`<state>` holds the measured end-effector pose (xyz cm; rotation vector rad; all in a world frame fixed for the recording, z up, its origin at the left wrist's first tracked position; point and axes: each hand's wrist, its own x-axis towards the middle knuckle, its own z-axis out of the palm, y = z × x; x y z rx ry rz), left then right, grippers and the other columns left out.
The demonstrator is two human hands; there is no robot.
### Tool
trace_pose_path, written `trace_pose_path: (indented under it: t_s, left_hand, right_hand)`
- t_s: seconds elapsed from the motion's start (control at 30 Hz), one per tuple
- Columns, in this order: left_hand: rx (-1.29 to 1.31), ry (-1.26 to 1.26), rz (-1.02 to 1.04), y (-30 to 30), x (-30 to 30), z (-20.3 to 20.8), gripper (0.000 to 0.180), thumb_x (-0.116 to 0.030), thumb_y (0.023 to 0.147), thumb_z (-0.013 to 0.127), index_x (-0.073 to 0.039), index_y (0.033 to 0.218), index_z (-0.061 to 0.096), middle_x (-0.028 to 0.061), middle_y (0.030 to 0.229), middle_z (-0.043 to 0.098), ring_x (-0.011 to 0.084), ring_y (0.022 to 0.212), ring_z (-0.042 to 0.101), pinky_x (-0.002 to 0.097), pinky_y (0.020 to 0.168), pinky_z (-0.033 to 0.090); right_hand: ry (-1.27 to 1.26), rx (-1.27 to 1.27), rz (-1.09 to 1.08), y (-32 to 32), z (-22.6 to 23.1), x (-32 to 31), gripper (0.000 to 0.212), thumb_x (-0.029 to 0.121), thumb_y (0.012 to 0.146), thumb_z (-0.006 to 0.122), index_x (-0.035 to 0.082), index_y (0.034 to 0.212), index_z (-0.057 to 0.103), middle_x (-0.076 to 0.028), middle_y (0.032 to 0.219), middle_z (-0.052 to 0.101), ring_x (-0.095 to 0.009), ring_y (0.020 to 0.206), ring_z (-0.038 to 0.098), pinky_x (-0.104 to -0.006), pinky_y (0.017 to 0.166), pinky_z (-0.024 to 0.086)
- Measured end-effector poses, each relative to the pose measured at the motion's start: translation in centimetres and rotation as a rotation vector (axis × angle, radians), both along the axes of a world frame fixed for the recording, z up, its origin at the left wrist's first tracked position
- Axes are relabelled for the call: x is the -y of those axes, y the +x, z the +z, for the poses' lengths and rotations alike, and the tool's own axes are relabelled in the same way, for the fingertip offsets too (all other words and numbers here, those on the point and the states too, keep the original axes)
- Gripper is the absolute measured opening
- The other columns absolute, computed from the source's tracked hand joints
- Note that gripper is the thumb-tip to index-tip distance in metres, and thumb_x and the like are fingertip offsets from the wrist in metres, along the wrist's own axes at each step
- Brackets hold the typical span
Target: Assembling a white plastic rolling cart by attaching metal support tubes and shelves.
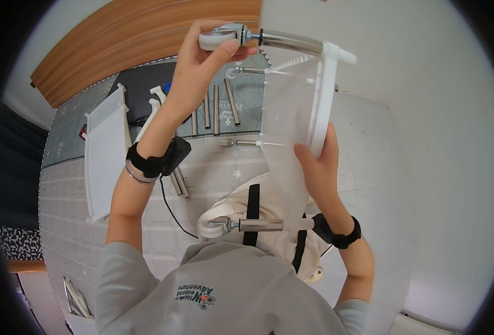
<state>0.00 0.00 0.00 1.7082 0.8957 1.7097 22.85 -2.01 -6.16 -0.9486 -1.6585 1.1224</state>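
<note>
My left hand [196, 67] is closed around a white caster wheel [216, 41]. Its threaded stem meets the end of a short chrome tube [291, 41], which sits in a corner of a white plastic shelf [291, 106]. Gripping the shelf's long rim is my right hand [322, 167], thumb on the flat face and fingers behind it. The shelf is held tilted on its side with its tubes pointing left. Another caster [216, 226] is on the near tube, by my lap. Two more casters, one far [233, 72] and one lower [227, 143], show on the shelf's other corners.
Several loose chrome tubes [216, 110] lie on the grey patterned bedding beyond my lap. A second white shelf [106, 153] rests to the left, beside a dark flat panel [141, 78] and white plastic parts [153, 106]. A wooden headboard [129, 39] stands behind. A cable [171, 206] hangs from my left wrist device.
</note>
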Motion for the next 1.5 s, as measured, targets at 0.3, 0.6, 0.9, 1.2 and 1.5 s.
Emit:
trace_pose_path:
  t_s: [0.3,0.6,0.9,1.2,1.5]
  left_hand:
    - [0.074,0.146,-0.045,0.1,0.3,0.4,0.033,-0.006,0.08,0.056,-0.002,0.109,0.041,0.0123,0.103,0.053,0.0229,0.096,0.058,0.0295,0.084,0.043]
    - [0.048,0.126,-0.025,-2.2,0.9,0.1,0.041,0.005,0.074,0.058,-0.004,0.108,0.039,0.0159,0.114,0.051,0.0199,0.106,0.05,0.0304,0.089,0.04]
    - [0.119,-0.066,0.056,-6.7,-3.1,-4.1,0.038,0.007,0.071,0.058,-0.008,0.101,0.041,0.0155,0.116,0.05,0.0175,0.105,0.049,0.0288,0.087,0.041]
    - [0.109,-0.265,0.134,-7.4,-1.8,-9.6,0.038,0.008,0.068,0.059,-0.007,0.097,0.039,0.0178,0.114,0.05,0.021,0.104,0.05,0.0327,0.089,0.038]
    - [-0.086,-0.635,0.353,-6.4,6.6,-18.9,0.064,0.007,0.066,0.063,-0.006,0.121,0.033,0.0133,0.117,0.046,0.0233,0.107,0.048,0.0342,0.089,0.039]
  right_hand:
    - [0.152,-0.074,-0.053,0.0,-0.7,-0.7,0.038,-0.005,0.067,0.05,-0.004,0.105,0.045,-0.01,0.091,0.052,-0.016,0.085,0.05,-0.0279,0.079,0.04]
    - [0.489,-0.105,-0.124,-4.2,-4.8,-5.5,0.036,-0.003,0.069,0.054,-0.005,0.104,0.047,-0.016,0.098,0.052,-0.022,0.088,0.053,-0.0297,0.079,0.041]
    - [0.566,0.006,-0.168,-9.8,-10.5,-11.5,0.027,0.001,0.07,0.058,-0.004,0.095,0.049,-0.021,0.099,0.051,-0.033,0.082,0.053,-0.0352,0.071,0.043]
    - [0.635,0.154,-0.062,-10.5,-16.6,-12.7,0.034,0.004,0.071,0.058,-0.007,0.1,0.044,-0.022,0.096,0.048,-0.036,0.084,0.051,-0.0395,0.07,0.043]
    - [0.569,0.548,0.199,-7.7,-25.1,-7.5,0.035,0.011,0.061,0.065,0.005,0.095,0.056,-0.017,0.1,0.05,-0.034,0.098,0.047,-0.0428,0.077,0.041]
